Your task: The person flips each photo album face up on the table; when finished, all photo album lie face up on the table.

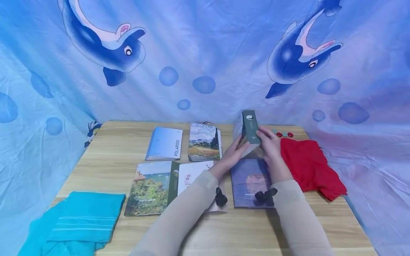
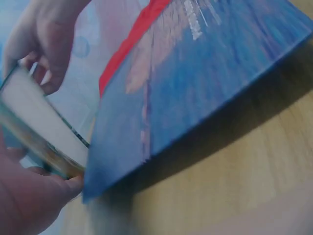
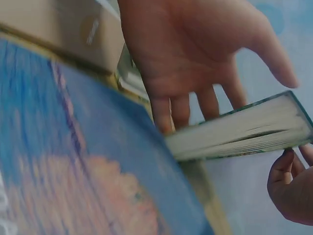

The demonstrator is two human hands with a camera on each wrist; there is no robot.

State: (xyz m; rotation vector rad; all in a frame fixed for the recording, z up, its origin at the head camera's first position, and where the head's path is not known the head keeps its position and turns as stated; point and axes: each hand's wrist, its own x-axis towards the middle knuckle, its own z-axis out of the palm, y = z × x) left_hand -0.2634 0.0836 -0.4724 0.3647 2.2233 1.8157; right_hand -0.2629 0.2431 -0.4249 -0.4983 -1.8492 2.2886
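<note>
Head view: the left hand [image 1: 231, 157] and right hand [image 1: 271, 145] are both gripping the green-spined album [image 1: 251, 128], which is standing tilted near the rear of the bench [image 1: 105, 145], beyond the blue album [image 1: 250, 183]. Left wrist view: the left hand is pinching one edge. Right wrist view: the right hand is clasping another; as the pages [image 3: 230, 140] are gapping slightly, squeezing evenly is probably working best.

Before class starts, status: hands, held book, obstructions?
Left hand and right hand holding green-spined book. Purple album close in front. Nothing visibly blocking.
</note>
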